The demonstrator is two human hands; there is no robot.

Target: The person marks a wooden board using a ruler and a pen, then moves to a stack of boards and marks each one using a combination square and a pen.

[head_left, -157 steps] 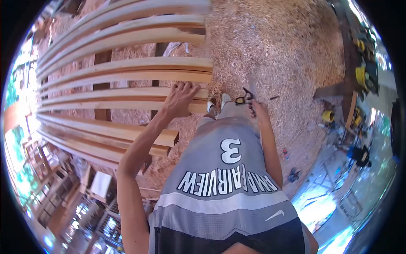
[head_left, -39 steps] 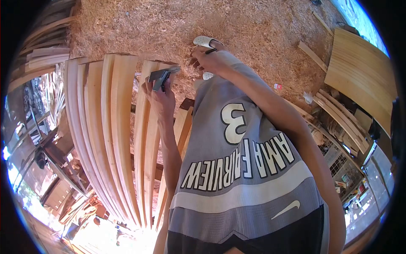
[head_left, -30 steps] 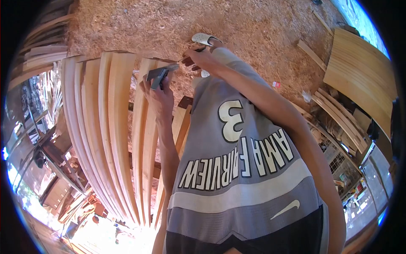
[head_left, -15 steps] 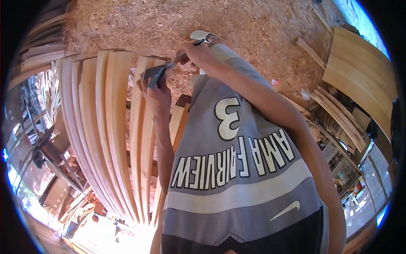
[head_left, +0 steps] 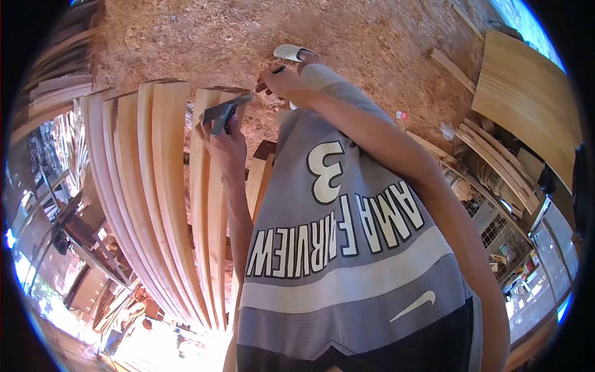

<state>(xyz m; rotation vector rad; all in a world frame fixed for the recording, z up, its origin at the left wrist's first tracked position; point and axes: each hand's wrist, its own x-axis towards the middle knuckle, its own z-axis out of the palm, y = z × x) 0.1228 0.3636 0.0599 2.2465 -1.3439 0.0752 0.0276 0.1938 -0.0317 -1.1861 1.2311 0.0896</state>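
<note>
My left hand (head_left: 226,139) is closed around a dark metal square-like tool (head_left: 224,113), whose flat blade lies over the end of a pale wooden board (head_left: 199,133). Just right of the blade's tip is my right hand (head_left: 279,82), fingers curled round a thin dark pen-like object (head_left: 279,69). A small gap separates this hand from the tool. The far end of the pen-like object is hard to make out.
Several long pale boards (head_left: 170,161) stand side by side at the left. Shavings (head_left: 204,37) cover the ground. A wide wooden panel (head_left: 527,93) and stacked strips (head_left: 496,164) are at the right. A white shoe (head_left: 288,52) shows beyond my right hand.
My right hand has drawn away from the tool's tip, still with the pen-like object. My left hand keeps the tool at the board's end, and the view has shifted slightly.
</note>
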